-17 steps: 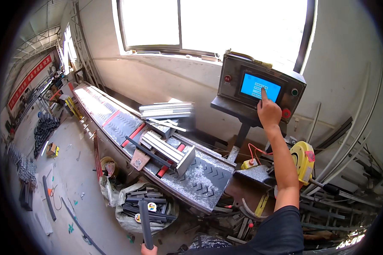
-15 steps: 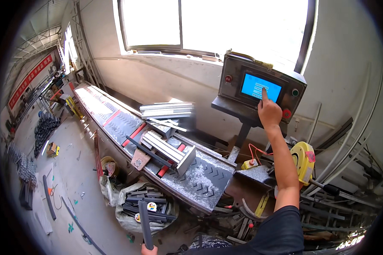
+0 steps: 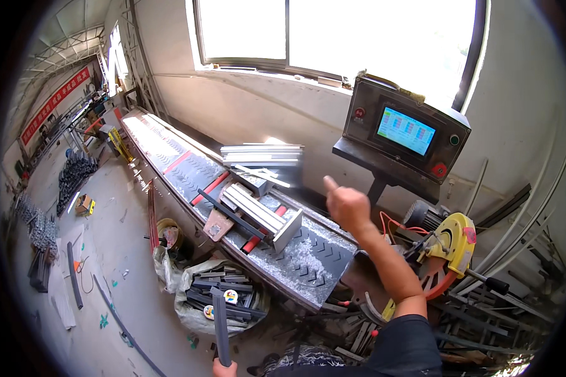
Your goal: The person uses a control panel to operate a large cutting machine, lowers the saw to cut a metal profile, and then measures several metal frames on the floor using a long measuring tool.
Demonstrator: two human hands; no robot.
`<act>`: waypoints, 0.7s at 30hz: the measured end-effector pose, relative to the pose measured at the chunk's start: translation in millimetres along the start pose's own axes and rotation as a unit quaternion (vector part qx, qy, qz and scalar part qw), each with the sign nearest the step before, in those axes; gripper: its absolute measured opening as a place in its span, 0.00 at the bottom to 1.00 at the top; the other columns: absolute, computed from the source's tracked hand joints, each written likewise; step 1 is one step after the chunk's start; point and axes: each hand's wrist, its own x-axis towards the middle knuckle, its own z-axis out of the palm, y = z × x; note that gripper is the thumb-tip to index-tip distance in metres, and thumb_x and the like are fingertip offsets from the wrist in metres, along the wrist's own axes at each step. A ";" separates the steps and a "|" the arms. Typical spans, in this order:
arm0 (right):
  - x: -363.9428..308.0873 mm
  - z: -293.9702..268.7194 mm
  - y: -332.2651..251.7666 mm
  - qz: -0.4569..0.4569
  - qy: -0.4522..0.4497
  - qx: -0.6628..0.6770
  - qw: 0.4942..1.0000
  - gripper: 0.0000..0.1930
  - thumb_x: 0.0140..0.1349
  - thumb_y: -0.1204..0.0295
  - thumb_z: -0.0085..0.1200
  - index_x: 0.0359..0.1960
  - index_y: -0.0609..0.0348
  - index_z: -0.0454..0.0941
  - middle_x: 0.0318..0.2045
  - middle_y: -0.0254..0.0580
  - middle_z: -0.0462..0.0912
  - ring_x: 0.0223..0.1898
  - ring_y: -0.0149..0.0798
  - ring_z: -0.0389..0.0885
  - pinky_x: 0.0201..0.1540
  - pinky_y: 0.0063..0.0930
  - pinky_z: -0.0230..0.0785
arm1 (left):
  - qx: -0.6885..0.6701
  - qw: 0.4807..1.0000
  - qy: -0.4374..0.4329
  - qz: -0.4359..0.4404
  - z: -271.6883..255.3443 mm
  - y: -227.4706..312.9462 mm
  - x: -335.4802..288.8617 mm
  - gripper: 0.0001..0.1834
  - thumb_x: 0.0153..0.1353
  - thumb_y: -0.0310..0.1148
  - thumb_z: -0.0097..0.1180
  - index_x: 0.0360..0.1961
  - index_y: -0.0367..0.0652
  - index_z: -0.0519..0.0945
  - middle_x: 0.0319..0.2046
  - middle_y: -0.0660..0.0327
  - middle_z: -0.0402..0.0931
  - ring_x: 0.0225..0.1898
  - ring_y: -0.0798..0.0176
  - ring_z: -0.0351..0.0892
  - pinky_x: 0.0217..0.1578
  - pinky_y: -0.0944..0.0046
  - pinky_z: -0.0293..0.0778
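Grey and powder-strewn, the long machine bed [image 3: 308,267] runs beside the open sack [image 3: 188,306] of dark offcuts, which sits below its near edge. Upright before that sack stands a dark bar [image 3: 221,323], left of the bed's near right corner. It looks stiff, fairly light and hard to break; its smooth faces might slip. Mid-length would probably balance better than the lower end, where the left hand [image 3: 224,368] is wrapped around it. Near the bed's far right corner, the right hand [image 3: 349,206] is half-curled, one digit extended; whether it holds anything, I cannot tell.

Dark grey bar [image 3: 221,323]: slim, straight, near upright, lower end gripped.
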 end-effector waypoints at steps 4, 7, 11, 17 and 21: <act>-38.2 34.6 -105.0 -0.049 -0.103 0.153 0.982 0.17 0.49 0.73 0.49 0.44 0.48 0.74 0.15 0.32 0.74 0.16 0.37 0.75 0.17 0.32 0.66 | 0.022 1.000 -0.005 0.001 -12.6 -28.5 -2.9 0.20 0.43 0.42 0.61 0.36 0.42 0.75 0.31 0.51 0.78 0.35 0.50 0.78 0.37 0.54 0.70; -68.6 44.6 -192.6 -0.083 -0.133 0.251 0.955 0.15 0.50 0.72 0.48 0.42 0.48 0.74 0.16 0.34 0.74 0.17 0.39 0.75 0.17 0.33 0.66 | 0.046 0.998 0.041 -0.010 -25.2 -52.6 -6.5 0.20 0.44 0.42 0.61 0.36 0.43 0.75 0.30 0.50 0.78 0.35 0.47 0.77 0.37 0.54 0.70; -116.5 31.9 -347.7 -0.173 -0.296 0.367 0.864 0.13 0.52 0.70 0.48 0.41 0.51 0.74 0.16 0.39 0.75 0.18 0.43 0.76 0.18 0.37 0.67 | 0.041 0.988 0.124 -0.085 -55.0 -113.5 -30.3 0.20 0.46 0.43 0.60 0.38 0.42 0.76 0.32 0.49 0.78 0.36 0.44 0.76 0.37 0.53 0.70; -204.1 17.6 -533.7 -0.269 -0.387 0.474 0.744 0.11 0.53 0.68 0.50 0.38 0.52 0.77 0.21 0.45 0.77 0.23 0.48 0.77 0.24 0.41 0.69 | -0.119 0.932 0.323 -0.113 -123.2 -202.1 -13.3 0.18 0.41 0.35 0.63 0.32 0.38 0.72 0.27 0.48 0.74 0.31 0.44 0.74 0.34 0.55 0.70; -264.2 43.8 -642.5 -0.254 -0.520 0.461 0.673 0.13 0.52 0.65 0.52 0.36 0.56 0.79 0.25 0.50 0.79 0.27 0.49 0.78 0.30 0.38 0.70 | -0.179 0.849 0.470 -0.163 -206.7 -299.5 -23.6 0.15 0.47 0.34 0.62 0.31 0.36 0.71 0.24 0.51 0.73 0.27 0.52 0.74 0.31 0.59 0.69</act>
